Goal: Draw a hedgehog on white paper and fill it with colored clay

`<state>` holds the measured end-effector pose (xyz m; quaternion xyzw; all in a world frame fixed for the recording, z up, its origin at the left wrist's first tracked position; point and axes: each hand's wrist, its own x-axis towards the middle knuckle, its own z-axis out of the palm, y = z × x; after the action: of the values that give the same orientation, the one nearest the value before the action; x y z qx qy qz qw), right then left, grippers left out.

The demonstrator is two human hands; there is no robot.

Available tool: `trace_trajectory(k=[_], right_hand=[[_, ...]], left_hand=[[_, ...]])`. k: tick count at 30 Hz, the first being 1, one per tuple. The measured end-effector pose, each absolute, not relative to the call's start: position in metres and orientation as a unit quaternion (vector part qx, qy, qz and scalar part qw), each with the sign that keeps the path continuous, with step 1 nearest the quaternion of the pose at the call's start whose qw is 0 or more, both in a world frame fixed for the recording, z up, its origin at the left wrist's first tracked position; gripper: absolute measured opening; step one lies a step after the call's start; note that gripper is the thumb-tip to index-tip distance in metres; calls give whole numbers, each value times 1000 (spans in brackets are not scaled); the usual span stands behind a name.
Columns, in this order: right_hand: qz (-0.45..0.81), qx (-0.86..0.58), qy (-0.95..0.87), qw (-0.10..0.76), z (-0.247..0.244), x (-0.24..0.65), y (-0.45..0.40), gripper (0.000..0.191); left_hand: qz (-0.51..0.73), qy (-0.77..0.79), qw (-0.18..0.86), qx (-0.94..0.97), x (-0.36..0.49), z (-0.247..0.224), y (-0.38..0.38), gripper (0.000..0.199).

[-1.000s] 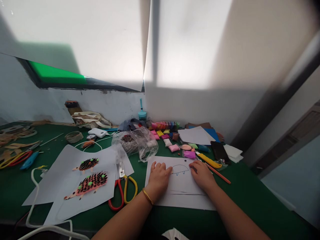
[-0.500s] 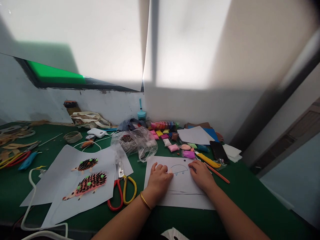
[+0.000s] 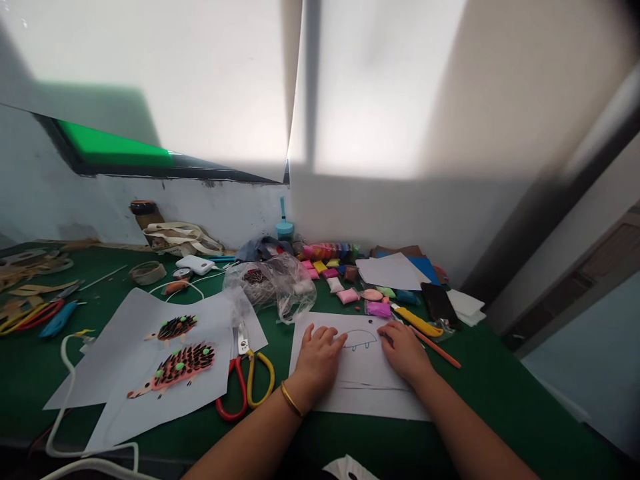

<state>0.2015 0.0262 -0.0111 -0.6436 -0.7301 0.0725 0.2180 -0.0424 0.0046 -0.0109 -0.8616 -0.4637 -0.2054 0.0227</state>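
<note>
My left hand (image 3: 319, 361) lies on a white drawing sheet (image 3: 371, 368), its fingers loosely spread, one fingertip down at the left end of a blue dome-shaped outline (image 3: 359, 339) with two short legs. Whether anything small sits under that fingertip I cannot tell. My right hand (image 3: 404, 349) rests at the outline's other end, fingers bent and close together; I cannot tell if they pinch something. The sheet lies right in front of me on the green counter (image 3: 503, 390), on top of other paper, with a small black dot (image 3: 371, 321) near its far edge.

Just beyond are clay packets, among them a purple packet (image 3: 379, 309) and a pale pink packet (image 3: 348, 296); any print on them is too small for me to read. A yellow utility knife (image 3: 419, 321) and an orange stick (image 3: 442, 350) lie near my right hand. To my left, scissors (image 3: 243, 341) with one red and one yellow handle overlap paper bearing two hedgehog figures (image 3: 185, 367), dark-spined with green dots.
</note>
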Motion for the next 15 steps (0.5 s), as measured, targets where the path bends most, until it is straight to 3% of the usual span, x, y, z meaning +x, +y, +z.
trace_trajectory(k=[15], right_hand=[[59, -639, -735, 220, -14, 205, 30, 29]], left_hand=[[-201, -457, 13, -867, -46, -10, 8, 32]])
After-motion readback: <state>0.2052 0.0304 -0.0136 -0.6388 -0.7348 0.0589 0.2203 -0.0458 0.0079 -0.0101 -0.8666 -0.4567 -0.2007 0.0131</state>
